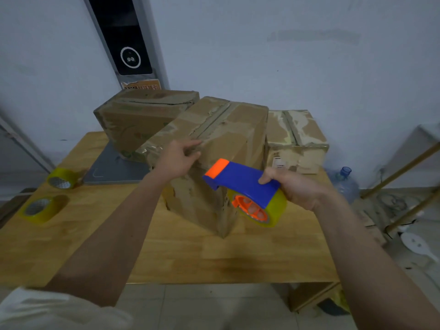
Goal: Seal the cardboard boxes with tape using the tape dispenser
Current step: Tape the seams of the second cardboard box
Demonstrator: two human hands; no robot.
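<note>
Middle box [221, 139]: stood mid-bench [214, 258], seam running toward 12 o'clock.
Left hand [178, 158]: fingers curled at its near top edge; pinching or pressing, I couldn't tell.
Right hand [297, 189]: fingers wrapped round the tape dispenser [242, 186], at the box's 4 o'clock.
Risk: a weak hold might let the box slide, wrinkling tape off the seam.

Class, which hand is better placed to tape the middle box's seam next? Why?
The right hand: it grips the dispenser near the box. The left hand holds no tool and rests on its edge.
</note>
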